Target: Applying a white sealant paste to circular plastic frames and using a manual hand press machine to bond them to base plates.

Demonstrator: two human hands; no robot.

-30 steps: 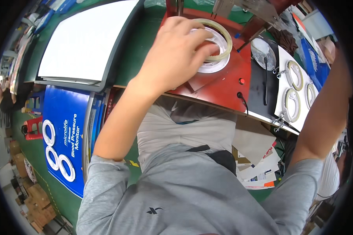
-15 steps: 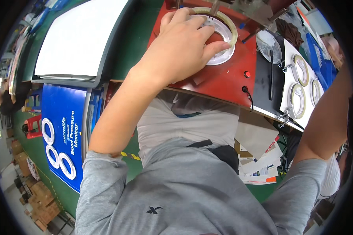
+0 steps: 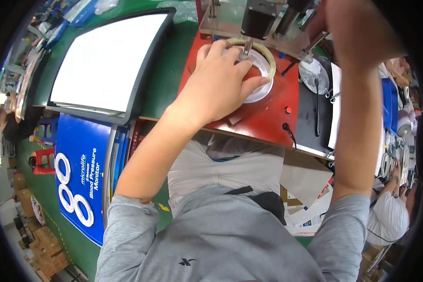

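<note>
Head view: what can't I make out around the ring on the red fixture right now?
- Ring: its near-left arc is hidden under the left hand.
- Right hand: raised to the top edge, fingers cut off; any grip cannot be told.
- Press head: its upper part is cropped by the top edge.

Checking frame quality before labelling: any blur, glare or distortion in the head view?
Head view: strong fisheye, with a black vignette at the rim and the white tray edges bowed. Lighting is even and shadows soft. The left hand on the white ring is sharp. The right hand, raised close to the lens, is large and slightly soft. Mild glare shows on the tray and the round metal disc.
</note>
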